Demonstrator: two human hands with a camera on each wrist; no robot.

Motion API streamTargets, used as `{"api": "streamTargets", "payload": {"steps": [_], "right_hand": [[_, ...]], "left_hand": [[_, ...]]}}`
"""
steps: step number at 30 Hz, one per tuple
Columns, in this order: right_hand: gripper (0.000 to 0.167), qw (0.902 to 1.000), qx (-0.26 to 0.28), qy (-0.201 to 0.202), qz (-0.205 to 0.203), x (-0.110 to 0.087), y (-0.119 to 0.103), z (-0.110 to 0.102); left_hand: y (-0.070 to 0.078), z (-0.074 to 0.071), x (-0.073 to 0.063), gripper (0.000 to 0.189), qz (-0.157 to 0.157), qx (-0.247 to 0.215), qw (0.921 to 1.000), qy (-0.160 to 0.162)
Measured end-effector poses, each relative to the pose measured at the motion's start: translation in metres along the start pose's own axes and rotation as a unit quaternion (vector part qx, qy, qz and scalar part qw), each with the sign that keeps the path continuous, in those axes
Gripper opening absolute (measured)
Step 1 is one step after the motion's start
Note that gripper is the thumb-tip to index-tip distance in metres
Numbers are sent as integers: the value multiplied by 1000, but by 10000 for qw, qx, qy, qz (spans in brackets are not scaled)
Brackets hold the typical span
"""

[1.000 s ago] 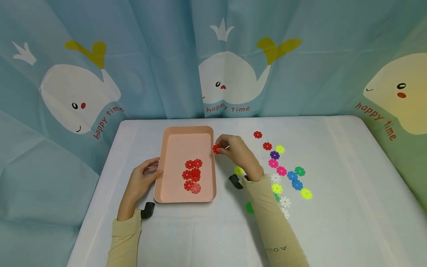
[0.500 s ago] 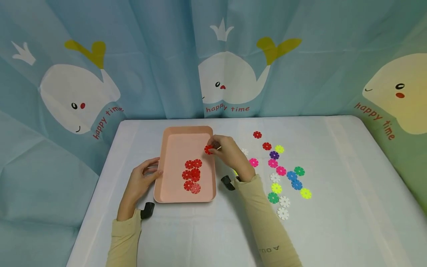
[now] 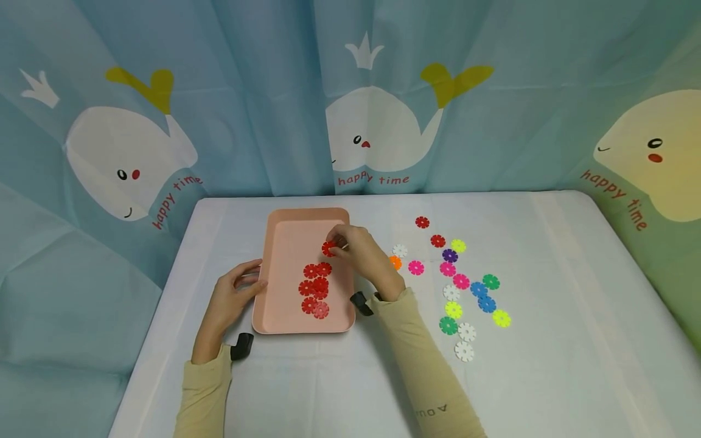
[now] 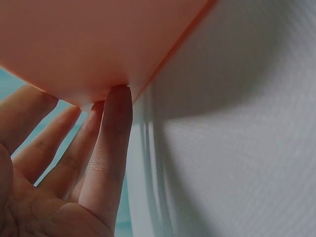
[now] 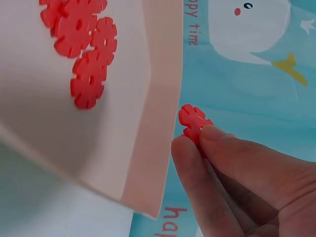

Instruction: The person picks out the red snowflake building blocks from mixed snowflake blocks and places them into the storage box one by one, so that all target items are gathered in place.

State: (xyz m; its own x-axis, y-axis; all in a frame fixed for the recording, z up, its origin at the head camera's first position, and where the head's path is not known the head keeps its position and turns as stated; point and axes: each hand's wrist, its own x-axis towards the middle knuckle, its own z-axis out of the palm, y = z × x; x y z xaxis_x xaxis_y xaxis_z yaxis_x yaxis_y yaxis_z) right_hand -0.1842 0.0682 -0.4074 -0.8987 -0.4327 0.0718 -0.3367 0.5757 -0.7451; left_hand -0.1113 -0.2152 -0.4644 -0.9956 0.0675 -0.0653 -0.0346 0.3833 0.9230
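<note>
My right hand [image 3: 364, 255] is over the right side of a pink tray [image 3: 290, 234]. Between its thumb and fingers it pinches a red notched plastic disc [image 5: 193, 117], flower-shaped like a snowflake building piece. Several red discs [image 3: 310, 287] lie in the tray, some overlapping. At the tray's left edge, my left hand [image 3: 232, 295] holds the rim, its fingertips against the pink wall; the left wrist view shows these fingers [image 4: 111, 143] mostly extended. The undersides of the right hand's other fingers are partly hidden.
Right of the tray, loose discs lie scattered on the white table [image 3: 553, 340]: red [image 3: 422, 222], purple [image 3: 450, 255], pink [image 3: 416, 267], blue [image 3: 486, 304], green [image 3: 448, 325], white [image 3: 464, 351], yellow [image 3: 501, 318] and orange [image 3: 395, 262]. A blue whale-print curtain [image 3: 263, 121] hangs behind.
My right hand has moved left with the red disc, from the tray's right rim to over its inside. Discs that the right arm covered now show. The left hand stays put.
</note>
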Motion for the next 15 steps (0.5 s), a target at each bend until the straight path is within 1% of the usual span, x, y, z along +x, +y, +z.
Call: {"api": "streamTargets", "payload": {"steps": [7,15], "right_hand": [[12,10000,58,1,-51,4,-1,8],[13,9999,139,-51,34,9,-2,16]], "left_hand": [[-2,1,0,53,106,67,9999,10],[-4,0,1,53,56,62,10000,-5]]}}
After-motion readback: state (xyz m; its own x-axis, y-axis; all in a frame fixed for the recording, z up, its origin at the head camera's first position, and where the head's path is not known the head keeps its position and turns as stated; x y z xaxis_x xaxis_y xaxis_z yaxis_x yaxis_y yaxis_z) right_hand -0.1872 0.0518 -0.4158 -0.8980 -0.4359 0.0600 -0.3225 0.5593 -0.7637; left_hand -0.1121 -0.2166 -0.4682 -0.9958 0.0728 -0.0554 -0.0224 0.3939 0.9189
